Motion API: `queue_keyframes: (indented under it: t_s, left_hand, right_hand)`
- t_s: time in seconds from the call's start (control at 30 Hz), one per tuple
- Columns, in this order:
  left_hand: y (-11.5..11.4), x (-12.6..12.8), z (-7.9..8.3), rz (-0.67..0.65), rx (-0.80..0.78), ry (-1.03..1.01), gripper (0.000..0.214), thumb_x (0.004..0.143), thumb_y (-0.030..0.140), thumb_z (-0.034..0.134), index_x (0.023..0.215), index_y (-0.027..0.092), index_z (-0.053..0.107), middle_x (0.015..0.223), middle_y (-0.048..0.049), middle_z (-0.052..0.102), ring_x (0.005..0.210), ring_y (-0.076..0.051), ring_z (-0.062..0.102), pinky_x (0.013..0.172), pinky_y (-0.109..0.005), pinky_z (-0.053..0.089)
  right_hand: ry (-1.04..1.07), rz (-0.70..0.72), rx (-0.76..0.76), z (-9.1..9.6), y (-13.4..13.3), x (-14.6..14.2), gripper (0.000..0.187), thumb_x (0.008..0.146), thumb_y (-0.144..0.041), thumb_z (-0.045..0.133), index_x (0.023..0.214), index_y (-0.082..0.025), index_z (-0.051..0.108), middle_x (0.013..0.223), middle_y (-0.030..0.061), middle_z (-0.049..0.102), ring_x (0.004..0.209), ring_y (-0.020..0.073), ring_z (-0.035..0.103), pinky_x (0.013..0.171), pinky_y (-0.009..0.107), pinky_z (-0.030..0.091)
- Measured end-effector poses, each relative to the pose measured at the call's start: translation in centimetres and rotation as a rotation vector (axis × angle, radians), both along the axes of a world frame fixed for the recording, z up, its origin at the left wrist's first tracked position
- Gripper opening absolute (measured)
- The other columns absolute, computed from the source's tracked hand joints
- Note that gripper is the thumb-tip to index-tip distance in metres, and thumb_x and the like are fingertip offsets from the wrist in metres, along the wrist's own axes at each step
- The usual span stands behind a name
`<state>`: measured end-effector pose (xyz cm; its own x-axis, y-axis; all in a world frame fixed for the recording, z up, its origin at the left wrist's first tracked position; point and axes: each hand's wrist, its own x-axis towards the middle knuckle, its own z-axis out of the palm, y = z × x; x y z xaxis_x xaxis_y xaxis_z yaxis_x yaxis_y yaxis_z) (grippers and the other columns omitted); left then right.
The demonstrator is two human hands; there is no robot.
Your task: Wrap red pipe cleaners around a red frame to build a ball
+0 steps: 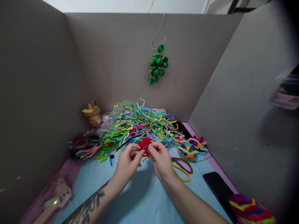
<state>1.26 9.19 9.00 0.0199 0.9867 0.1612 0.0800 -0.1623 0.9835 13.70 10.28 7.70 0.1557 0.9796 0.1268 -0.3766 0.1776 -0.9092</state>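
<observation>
Between my hands, above the blue table cover, is a small red fuzzy piece (144, 143) that looks made of pipe cleaners. My left hand (129, 160) has thumb and fingers closed at its left lower edge. From the right, my right hand (163, 161) pinches it with thumb and forefinger. The fingers partly hide its shape. Just beyond lies a big tangled heap of colourful pipe cleaners (142, 121). Scissors with one red and one yellow handle (182, 169) rest beside my right wrist, their blades mostly out of sight.
Finished-looking colourful fuzzy pieces (190, 151) lie at the right. A dark bowl (80, 157) with fuzzy pieces sits left. A black phone (218, 189) and a power strip (59, 199) flank the cover (140, 199). A green ornament (158, 63) hangs above; grey walls enclose three sides.
</observation>
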Motion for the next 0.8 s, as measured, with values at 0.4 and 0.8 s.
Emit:
queue_keyframes:
  t_s: [0.4, 0.8]
  left_hand:
    - [-0.1, 0.5, 0.5, 0.072, -0.109, -0.339, 0.035, 0.068, 0.034, 0.074, 0.093, 0.016, 0.056, 0.053, 0.0066, 0.057, 0.038, -0.005, 0.042, 0.037, -0.015, 0.033]
    - [-0.3, 0.2, 0.9, 0.071, -0.094, -0.212, 0.033, 0.067, 0.037, 0.073, 0.090, 0.016, 0.061, 0.056, 0.0035, 0.060, 0.038, -0.005, 0.042, 0.033, -0.015, 0.030]
  right_hand:
    - [-0.419, -0.125, 0.118, -0.1, -0.8, 0.2, 0.011, 0.077, -0.033, 0.064, 0.080, -0.023, 0.066, 0.110, 0.0066, 0.051, 0.109, 0.0223, 0.049, 0.085, 0.033, 0.044]
    - [-0.577, -0.103, 0.308, 0.4, -0.3, 1.6, 0.009, 0.079, -0.027, 0.064, 0.071, -0.023, 0.067, 0.118, 0.0063, 0.046, 0.122, 0.0236, 0.043, 0.104, 0.040, 0.031]
